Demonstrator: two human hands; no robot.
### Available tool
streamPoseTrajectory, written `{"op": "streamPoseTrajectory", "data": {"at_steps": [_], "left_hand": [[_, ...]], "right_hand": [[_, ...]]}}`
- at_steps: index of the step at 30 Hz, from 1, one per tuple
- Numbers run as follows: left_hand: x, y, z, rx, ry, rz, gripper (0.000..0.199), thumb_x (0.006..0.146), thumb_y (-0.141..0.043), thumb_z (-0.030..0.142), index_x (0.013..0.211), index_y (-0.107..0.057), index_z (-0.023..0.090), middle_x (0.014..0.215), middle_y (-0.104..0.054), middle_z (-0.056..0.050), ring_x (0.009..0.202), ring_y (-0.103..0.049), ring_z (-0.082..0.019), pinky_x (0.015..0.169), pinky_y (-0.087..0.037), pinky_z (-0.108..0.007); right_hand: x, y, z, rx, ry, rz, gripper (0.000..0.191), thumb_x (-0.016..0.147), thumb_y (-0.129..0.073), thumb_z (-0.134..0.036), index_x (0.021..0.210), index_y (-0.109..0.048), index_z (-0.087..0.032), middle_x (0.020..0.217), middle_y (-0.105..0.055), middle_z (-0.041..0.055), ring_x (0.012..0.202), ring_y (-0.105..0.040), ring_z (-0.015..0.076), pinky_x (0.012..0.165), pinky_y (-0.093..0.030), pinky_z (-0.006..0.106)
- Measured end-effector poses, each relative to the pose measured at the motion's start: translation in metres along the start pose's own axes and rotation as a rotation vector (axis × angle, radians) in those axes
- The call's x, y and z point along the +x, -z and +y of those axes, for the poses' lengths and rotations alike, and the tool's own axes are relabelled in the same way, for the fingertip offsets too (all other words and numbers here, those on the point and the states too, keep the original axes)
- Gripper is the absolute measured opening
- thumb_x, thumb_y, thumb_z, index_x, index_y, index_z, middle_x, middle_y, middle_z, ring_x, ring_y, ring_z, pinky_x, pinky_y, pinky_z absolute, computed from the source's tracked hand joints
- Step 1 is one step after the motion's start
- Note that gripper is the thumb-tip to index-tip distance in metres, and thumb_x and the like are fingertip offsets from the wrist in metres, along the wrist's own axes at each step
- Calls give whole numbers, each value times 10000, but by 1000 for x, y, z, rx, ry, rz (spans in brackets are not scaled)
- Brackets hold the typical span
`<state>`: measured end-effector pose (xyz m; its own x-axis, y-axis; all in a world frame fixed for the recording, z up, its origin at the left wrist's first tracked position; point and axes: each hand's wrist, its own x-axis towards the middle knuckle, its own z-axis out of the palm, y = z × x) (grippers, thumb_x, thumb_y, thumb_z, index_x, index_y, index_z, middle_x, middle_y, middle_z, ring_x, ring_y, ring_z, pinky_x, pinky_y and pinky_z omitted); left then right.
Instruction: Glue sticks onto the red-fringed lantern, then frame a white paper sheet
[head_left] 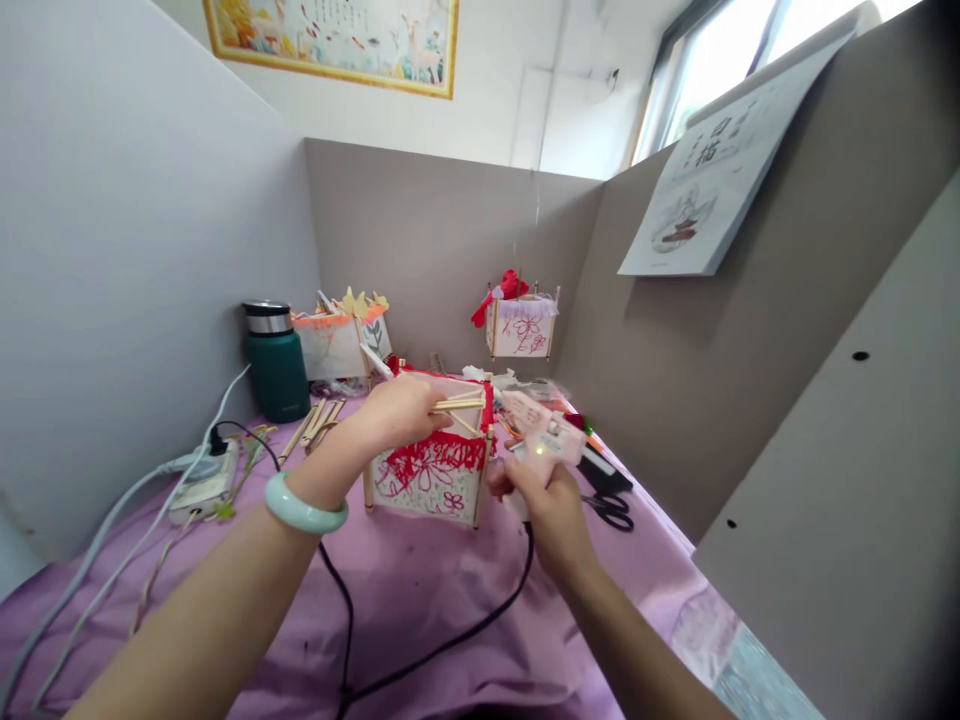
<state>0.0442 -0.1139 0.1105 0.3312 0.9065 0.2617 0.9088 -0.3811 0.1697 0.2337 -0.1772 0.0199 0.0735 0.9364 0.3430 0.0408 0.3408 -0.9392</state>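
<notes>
My left hand (409, 410), with a pale green bangle on its wrist, is closed on several thin wooden sticks (465, 404) at the top of a paper lantern (431, 480). The lantern is box-shaped, with wooden corner posts, red trim and drawn red flowers, and stands upright on the cloth. To its right my right hand (544, 495) grips a pale pink hot glue gun (551, 440) by the handle. A small light glows on the gun's body and its nozzle points left, towards the lantern. A black cord runs down from the handle.
A teal bottle (277, 365) stands at the left, near a power strip (206, 485) with cables and loose sticks (311, 425). Black scissors (611, 510) lie at the right. One lantern (523, 325) hangs behind; another (330, 345) sits back left. Grey partitions (450, 240) enclose the table.
</notes>
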Motion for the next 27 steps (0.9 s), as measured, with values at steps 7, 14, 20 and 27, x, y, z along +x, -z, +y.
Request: {"op": "streamPoseTrajectory", "data": {"at_steps": [7,14,20,27], "left_hand": [[-5,11,-2,-104,-248,-152,276,749,-575,394,922,-688,212,700,-628,7,644,-528,-135,612,-364,-228],[-7,21,12,-261,-41,-214,325,817,-453,427,936,-642,190,642,-574,-3,498,-446,-106,506,-334,-237],[5,37,13,-356,76,-217,402,795,-455,478,847,-679,149,634,-560,-30,438,-392,-90,433,-287,-250],[33,34,11,-105,-104,-207,275,694,-596,337,883,-725,185,681,-637,-7,552,-481,-95,534,-342,-227]], "right_hand": [[4,-30,18,-49,-57,255,250,707,-653,-399,748,-640,-153,632,-643,31,612,-602,193,568,-490,290],[36,-18,23,-19,-4,264,278,688,-663,-392,806,-658,-140,609,-635,27,589,-597,190,535,-481,283],[39,3,23,123,-26,166,342,678,-690,-385,900,-632,-132,584,-600,-3,502,-547,138,471,-461,254],[22,43,-22,81,-79,-91,380,725,-676,-432,965,-631,-141,676,-643,22,494,-524,103,434,-456,227]]}}
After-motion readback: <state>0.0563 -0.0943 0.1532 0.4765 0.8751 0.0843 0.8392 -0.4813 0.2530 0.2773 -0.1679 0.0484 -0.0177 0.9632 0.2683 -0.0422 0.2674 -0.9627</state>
